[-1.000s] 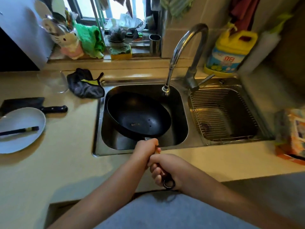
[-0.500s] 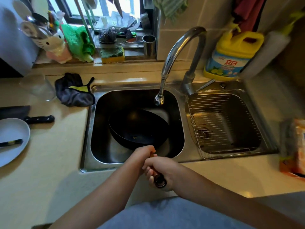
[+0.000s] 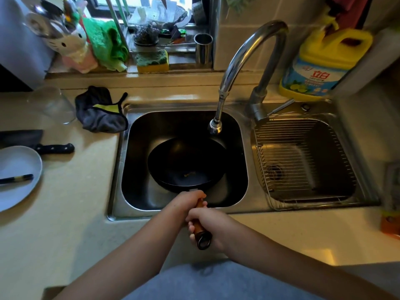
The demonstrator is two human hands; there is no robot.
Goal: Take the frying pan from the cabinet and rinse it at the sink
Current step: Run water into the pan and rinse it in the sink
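Note:
A black frying pan (image 3: 186,163) sits low inside the left basin of the steel sink (image 3: 121,161), with a small yellow crumb on its bottom. Its brown wooden handle reaches back over the sink's front rim. My left hand (image 3: 188,201) grips the handle near the pan. My right hand (image 3: 207,224) grips the handle's end, where a black hanging ring sticks out below the fingers. The curved steel faucet (image 3: 244,59) has its nozzle just above the pan's far right rim. No water is running.
The right basin holds a wire rack (image 3: 303,161). A yellow detergent jug (image 3: 322,63) stands behind it. On the left counter lie a dark cloth (image 3: 99,111), a glass (image 3: 54,105), a cleaver (image 3: 36,141) and a white plate (image 3: 15,176) with chopsticks. A sponge (image 3: 152,61) rests on the sill.
The pan has gone down deeper into the left basin, held by both hands on the handle. My view has tipped down and shifted toward the sink.

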